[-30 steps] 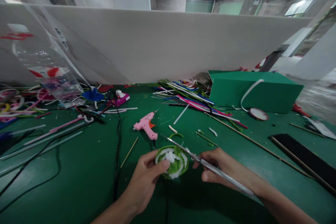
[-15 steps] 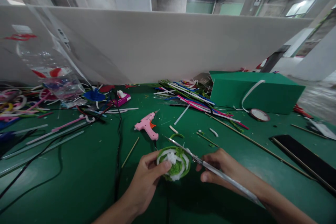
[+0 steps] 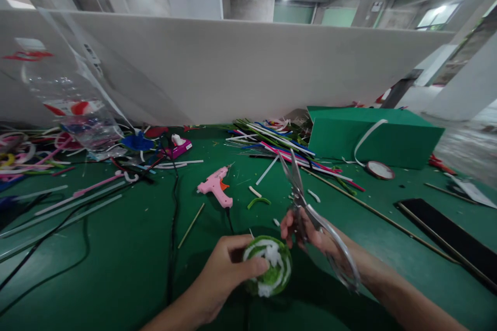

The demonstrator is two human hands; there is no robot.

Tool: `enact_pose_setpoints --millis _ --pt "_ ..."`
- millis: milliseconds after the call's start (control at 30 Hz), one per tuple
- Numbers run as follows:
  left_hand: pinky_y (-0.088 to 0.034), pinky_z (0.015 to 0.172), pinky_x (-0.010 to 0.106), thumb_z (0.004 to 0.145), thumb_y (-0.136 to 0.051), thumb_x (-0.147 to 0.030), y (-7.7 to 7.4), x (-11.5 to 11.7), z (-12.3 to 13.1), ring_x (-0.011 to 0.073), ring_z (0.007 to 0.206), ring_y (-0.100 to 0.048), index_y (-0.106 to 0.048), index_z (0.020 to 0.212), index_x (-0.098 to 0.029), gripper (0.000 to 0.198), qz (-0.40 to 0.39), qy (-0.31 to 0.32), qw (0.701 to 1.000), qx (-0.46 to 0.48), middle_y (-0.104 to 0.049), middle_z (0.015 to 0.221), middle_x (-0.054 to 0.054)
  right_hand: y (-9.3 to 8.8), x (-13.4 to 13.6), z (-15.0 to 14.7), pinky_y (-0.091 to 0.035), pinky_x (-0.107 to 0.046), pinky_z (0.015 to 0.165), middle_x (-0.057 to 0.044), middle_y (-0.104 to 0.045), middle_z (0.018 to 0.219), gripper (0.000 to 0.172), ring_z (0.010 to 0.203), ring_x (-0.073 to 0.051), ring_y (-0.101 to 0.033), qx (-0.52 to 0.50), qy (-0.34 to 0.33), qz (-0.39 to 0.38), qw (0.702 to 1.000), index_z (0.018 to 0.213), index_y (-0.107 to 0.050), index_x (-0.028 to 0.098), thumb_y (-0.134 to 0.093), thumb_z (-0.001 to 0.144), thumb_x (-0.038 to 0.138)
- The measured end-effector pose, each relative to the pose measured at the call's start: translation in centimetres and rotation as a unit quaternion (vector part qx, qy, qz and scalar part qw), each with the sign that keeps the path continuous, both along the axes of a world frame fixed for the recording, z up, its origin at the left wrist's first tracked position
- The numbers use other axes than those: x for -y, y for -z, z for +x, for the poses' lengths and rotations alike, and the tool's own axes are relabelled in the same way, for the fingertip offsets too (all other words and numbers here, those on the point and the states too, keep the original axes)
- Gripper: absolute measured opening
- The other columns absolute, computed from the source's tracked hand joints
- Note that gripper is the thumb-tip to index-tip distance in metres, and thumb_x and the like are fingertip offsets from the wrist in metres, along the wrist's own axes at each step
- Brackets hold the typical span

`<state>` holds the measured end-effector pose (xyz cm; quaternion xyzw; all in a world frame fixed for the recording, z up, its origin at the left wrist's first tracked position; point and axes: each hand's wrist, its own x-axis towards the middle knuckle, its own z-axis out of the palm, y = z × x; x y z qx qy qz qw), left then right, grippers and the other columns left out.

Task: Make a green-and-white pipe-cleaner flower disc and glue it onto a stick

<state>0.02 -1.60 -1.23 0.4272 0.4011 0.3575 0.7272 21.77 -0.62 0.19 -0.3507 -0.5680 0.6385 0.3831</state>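
Green-and-white disc point(image 3: 276, 273): head view only. It's above the near edge of the desk point(image 3: 128, 269), low and just right of centre, held in the left hand point(image 3: 229, 271). Looks fuzzy and coiled. My read: very light, soft, bit of give, not slippery; squeezing hard could distort the coils. Best hold is a light thumb-and-finger pinch near the rim, which is about what it has on the left side.

Left fingers: clamped on the disc, thumb flat on the near face; the ones behind are hidden, so can't tell their spread.

Right hand point(image 3: 310, 232): fingers curled around the handles of the scissors point(image 3: 298, 197), blades parted in a narrow V, tips up and away from the disc. Right fingertips sit just beside the disc's right rim; can't tell if touching.

Pink glue gun point(image 3: 215, 186) and green offcut point(image 3: 259, 200) lie beyond the disc.
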Motion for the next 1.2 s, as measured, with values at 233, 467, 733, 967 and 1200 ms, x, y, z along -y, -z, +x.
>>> enact_pose_setpoints --millis 233,467,733,967,1200 --pt "-0.038 0.055 0.021 0.063 -0.075 -0.025 0.1 0.3 0.3 0.0132 0.063 -0.051 -0.071 0.071 -0.013 0.014 0.044 0.074 0.995 -0.046 -0.057 0.066 -0.001 1.0 1.0 -1.7 -0.039 -0.027 0.069 -0.002 -0.055 0.084 0.029 0.076 -0.014 -0.049 -0.041 -0.024 -0.054 0.997 0.087 -0.048 0.018 -0.071 0.071 0.026" --pt "-0.047 0.075 0.03 0.073 -0.067 -0.036 0.0 0.1 -0.1 0.0219 0.085 -0.061 -0.071 0.089 -0.016 0.026 -0.096 -0.069 0.988 0.1 -0.07 0.091 0.009 1.7 0.7 -2.1 -0.036 -0.024 0.06 0.0 -0.051 0.077 0.028 0.07 -0.013 -0.047 -0.128 0.051 -0.084 0.987 0.083 -0.045 0.019 -0.069 0.069 0.017" --pt "-0.046 0.085 0.031 0.062 -0.076 -0.01 -0.3 0.1 0.3 0.0233 0.1 -0.059 -0.066 0.103 -0.02 0.044 -0.084 -0.065 0.986 0.128 -0.067 0.106 0.007 1.5 1.0 -2.4 -0.039 -0.024 0.06 0.0 -0.051 0.08 0.026 0.07 -0.013 -0.046 -0.144 0.102 -0.067 0.982 0.083 -0.044 0.02 -0.067 0.073 0.017" --pt "-0.047 0.083 0.031 0.06 -0.078 -0.013 -0.1 -0.1 0.3 0.0245 0.098 -0.06 -0.068 0.099 -0.018 0.041 -0.072 -0.079 0.986 0.125 -0.069 0.103 0.009 2.2 0.9 -2.5 -0.041 -0.025 0.06 0.0 -0.051 0.082 0.025 0.071 -0.014 -0.048 -0.148 0.104 -0.058 0.982 0.085 -0.044 0.02 -0.067 0.075 0.02" --pt "-0.048 0.078 0.03 0.07 -0.071 -0.015 -0.4 -0.2 0.5 0.0214 0.085 -0.064 -0.069 0.101 -0.015 0.031 -0.036 -0.038 0.994 0.091 -0.072 0.092 0.01 1.8 0.9 -2.4 -0.043 -0.024 0.061 -0.001 -0.052 0.085 0.028 0.073 -0.014 -0.05 -0.121 0.136 -0.04 0.982 0.096 -0.049 0.02 -0.068 0.075 0.024"
